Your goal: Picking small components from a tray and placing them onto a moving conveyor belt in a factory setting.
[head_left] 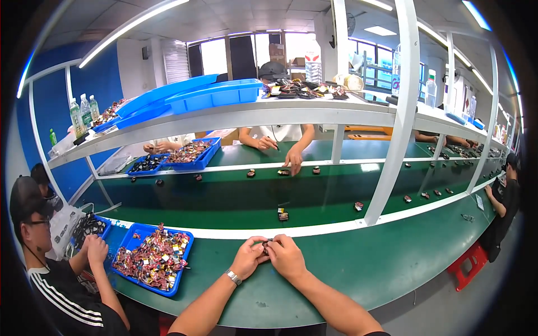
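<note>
My left hand [249, 260] and my right hand [287, 259] meet above the green worktop [330, 260], close to the white rail. Between their pinched fingertips is a small dark part [267, 245], mostly covered by the fingers, so its kind does not show. A silver watch circles my left wrist. To the left of my hands, a blue tray [189, 241] holds a heap of small parts [151, 259] in dark red, yellow, white and black. Straight ahead, a small black part with reddish and yellow bits [283, 215] lies on the green conveyor belt [235, 204].
Several similar parts ride the belt, among them one [358, 206] at right. A white post [395, 123] and overhead shelf [224, 119] frame the belt. A co-worker [61, 269] sits at left; another person's hand [293, 158] reaches onto the belt's far side. A red stool [469, 266] stands right.
</note>
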Tool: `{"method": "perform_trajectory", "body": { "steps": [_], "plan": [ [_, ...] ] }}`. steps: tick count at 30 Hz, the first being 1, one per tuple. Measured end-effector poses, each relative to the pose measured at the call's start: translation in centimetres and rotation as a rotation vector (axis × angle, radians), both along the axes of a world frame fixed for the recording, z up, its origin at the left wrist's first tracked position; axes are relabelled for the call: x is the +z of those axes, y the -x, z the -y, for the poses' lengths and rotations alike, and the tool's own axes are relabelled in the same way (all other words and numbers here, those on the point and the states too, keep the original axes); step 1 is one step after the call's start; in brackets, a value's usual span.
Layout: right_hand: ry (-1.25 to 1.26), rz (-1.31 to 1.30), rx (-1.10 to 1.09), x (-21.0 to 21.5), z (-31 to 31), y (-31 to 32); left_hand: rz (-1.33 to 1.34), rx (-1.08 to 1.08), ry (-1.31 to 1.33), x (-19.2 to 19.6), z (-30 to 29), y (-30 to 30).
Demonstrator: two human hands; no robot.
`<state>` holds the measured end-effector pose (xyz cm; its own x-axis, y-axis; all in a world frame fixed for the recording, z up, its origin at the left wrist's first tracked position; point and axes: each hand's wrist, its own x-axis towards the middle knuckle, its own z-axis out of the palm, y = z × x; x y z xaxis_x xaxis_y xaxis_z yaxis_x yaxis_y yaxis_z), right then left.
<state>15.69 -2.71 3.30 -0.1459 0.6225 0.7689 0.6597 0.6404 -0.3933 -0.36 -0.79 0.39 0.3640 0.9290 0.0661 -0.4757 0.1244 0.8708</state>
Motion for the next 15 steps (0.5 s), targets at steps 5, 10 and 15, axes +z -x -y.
{"method": "perform_trajectory", "body": {
  "steps": [5, 10, 15],
  "plan": [
    [-0.001, -0.017, -0.001, -0.4, -0.3, 0.0, -0.142, 0.118, -0.023, 0.6, 0.2, -0.6],
    [0.250, -0.256, 0.133, -0.3, -0.2, 0.1, -0.226, 0.205, -0.060, 0.3, 0.1, -0.5],
    [0.318, -0.355, 0.128, -1.2, -0.7, 0.1, -0.354, 0.246, -0.112, 0.1, 0.1, -1.1]
  ]
}}
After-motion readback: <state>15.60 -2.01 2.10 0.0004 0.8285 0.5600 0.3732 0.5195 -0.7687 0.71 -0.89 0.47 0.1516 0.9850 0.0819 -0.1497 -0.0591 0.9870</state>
